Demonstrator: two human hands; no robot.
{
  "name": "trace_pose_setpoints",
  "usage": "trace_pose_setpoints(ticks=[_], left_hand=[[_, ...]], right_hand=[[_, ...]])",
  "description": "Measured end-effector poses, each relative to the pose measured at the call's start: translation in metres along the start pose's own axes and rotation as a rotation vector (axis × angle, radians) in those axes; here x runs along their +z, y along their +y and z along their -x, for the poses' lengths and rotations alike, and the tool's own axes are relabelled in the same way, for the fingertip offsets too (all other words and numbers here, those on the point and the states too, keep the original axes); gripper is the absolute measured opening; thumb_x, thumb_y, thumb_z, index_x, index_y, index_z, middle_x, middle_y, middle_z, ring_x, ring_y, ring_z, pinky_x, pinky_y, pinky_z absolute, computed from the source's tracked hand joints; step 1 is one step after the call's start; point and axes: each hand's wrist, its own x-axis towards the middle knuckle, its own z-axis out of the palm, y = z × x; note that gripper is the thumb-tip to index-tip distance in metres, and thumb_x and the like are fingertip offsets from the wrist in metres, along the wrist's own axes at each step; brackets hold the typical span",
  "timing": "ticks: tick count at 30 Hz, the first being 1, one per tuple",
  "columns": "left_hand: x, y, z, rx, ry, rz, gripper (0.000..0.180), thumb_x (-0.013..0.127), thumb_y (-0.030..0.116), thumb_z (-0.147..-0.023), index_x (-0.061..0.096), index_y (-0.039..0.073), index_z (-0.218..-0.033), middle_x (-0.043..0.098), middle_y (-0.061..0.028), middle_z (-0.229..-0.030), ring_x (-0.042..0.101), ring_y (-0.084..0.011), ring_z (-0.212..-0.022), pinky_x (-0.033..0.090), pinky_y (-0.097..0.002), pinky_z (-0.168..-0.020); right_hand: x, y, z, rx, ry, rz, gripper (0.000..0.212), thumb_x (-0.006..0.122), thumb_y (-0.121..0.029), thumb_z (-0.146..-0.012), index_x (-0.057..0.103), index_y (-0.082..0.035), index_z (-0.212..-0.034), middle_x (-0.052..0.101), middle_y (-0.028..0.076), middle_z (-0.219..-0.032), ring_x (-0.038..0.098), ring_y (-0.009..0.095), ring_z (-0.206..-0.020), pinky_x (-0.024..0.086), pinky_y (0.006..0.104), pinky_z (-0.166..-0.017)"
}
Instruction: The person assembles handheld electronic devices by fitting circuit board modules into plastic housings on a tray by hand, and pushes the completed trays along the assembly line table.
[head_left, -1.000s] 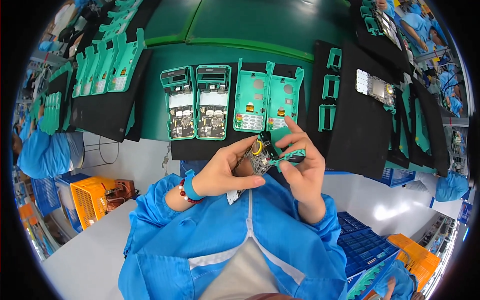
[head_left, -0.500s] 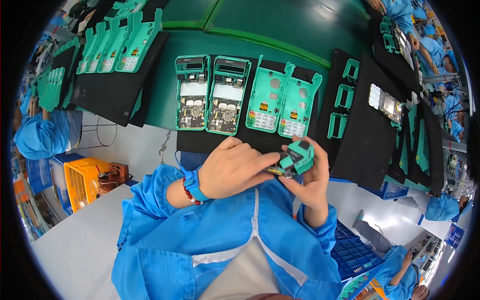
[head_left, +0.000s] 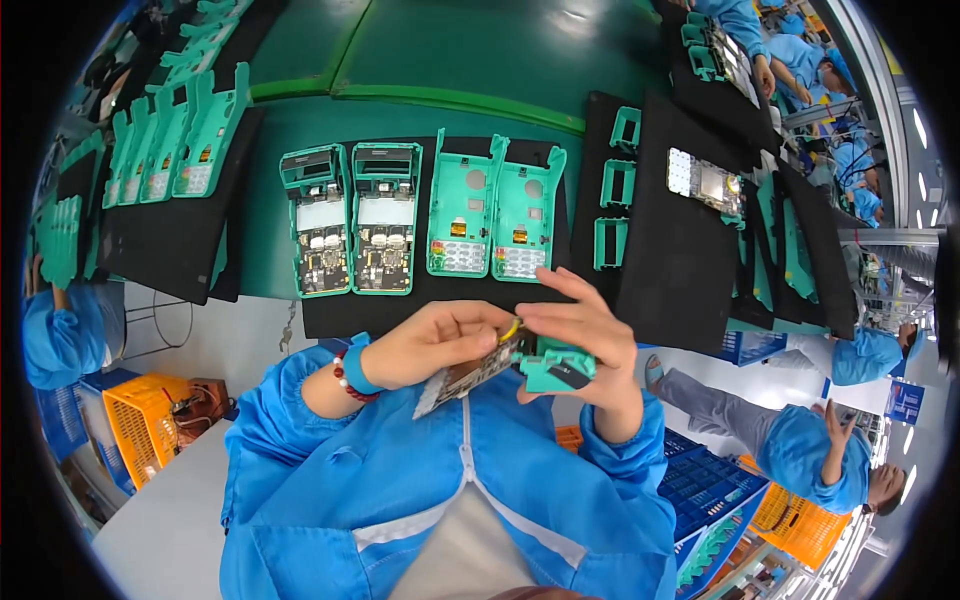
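Note:
Just in front of my chest, my left hand [head_left: 440, 342] pinches a circuit board [head_left: 478, 372] between thumb and fingers. The board is tilted, its lower left end pointing down over my jacket. My right hand [head_left: 600, 345] grips a small green plastic housing part [head_left: 558, 372] with a black strip on it, from the right. This part sits against the board's upper right end. Between my two hands shows a short yellow wire or strip [head_left: 511, 330], near the left fingertips. How the part joins the board is hidden by the fingers.
Ahead on a black mat lie two green housings with boards [head_left: 385, 240] and two green shells with keypads [head_left: 462, 215]. Green frames [head_left: 611, 243] and another circuit board [head_left: 705, 183] lie right. More green shells [head_left: 210, 150] stand left. Co-workers [head_left: 815, 440] are around.
The board and green part have been turned, so the board's face now shows at lower left. My left hand has rolled thumb-up; my right fingers have stretched over the top. The view has shifted right.

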Motion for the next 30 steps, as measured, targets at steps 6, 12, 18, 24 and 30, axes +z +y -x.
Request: trace_pose_setpoints(ticks=[6,12,18,24,30], left_hand=[[-0.017,-0.024,-0.021,0.463,0.609,-1.706,0.03,0.071,0.013,-0.083,0.069,0.007,-0.113,0.059,-0.0111,-0.125,0.052,-0.0307,-0.118,0.037,-0.0473,-0.102],[-0.022,-0.049,0.008,0.593,0.519,-1.743,0.031,0.066,0.012,-0.076,0.07,0.012,-0.107,0.06,-0.0014,-0.101,0.057,-0.0213,-0.099,0.044,-0.0382,-0.091],[-0.029,-0.054,0.019,0.706,0.518,-1.745,0.028,0.067,0.014,-0.074,0.07,0.013,-0.102,0.062,0.0001,-0.099,0.059,-0.0188,-0.091,0.045,-0.0373,-0.086],[-0.032,-0.049,0.022,0.747,0.453,-1.736,0.028,0.067,0.014,-0.075,0.069,0.009,-0.102,0.064,-0.0014,-0.102,0.061,-0.0182,-0.091,0.046,-0.0357,-0.085],[-0.037,-0.05,0.023,0.74,0.425,-1.724,0.029,0.067,0.013,-0.076,0.068,0.008,-0.104,0.064,-0.0027,-0.103,0.061,-0.0185,-0.092,0.047,-0.0359,-0.086]], right_hand=[[-0.026,-0.001,-0.013,0.299,0.594,-0.171,0.053,0.089,-0.005,-0.065,0.069,0.004,-0.113,0.068,0.01,-0.111,0.066,0.017,-0.097,0.055,0.0299,-0.084],[-0.033,0.011,-0.053,0.228,0.507,0.373,0.038,0.092,-0.013,-0.064,0.076,-0.001,-0.097,0.07,0.011,-0.1,0.061,0.026,-0.101,0.049,0.0359,-0.086],[-0.001,0.03,-0.091,0.126,0.115,0.546,0.046,0.091,-0.031,-0.062,0.074,0.0,-0.092,0.07,0.014,-0.094,0.058,0.032,-0.108,0.051,0.0417,-0.088],[0.007,0.027,-0.117,0.134,-0.069,0.607,0.052,0.091,-0.034,-0.064,0.074,0.002,-0.098,0.067,0.017,-0.106,0.058,0.03,-0.11,0.052,0.0379,-0.086],[0.013,0.03,-0.118,0.201,-0.107,0.625,0.059,0.089,-0.042,-0.065,0.074,0.003,-0.101,0.068,0.018,-0.109,0.055,0.034,-0.117,0.048,0.044,-0.099]])
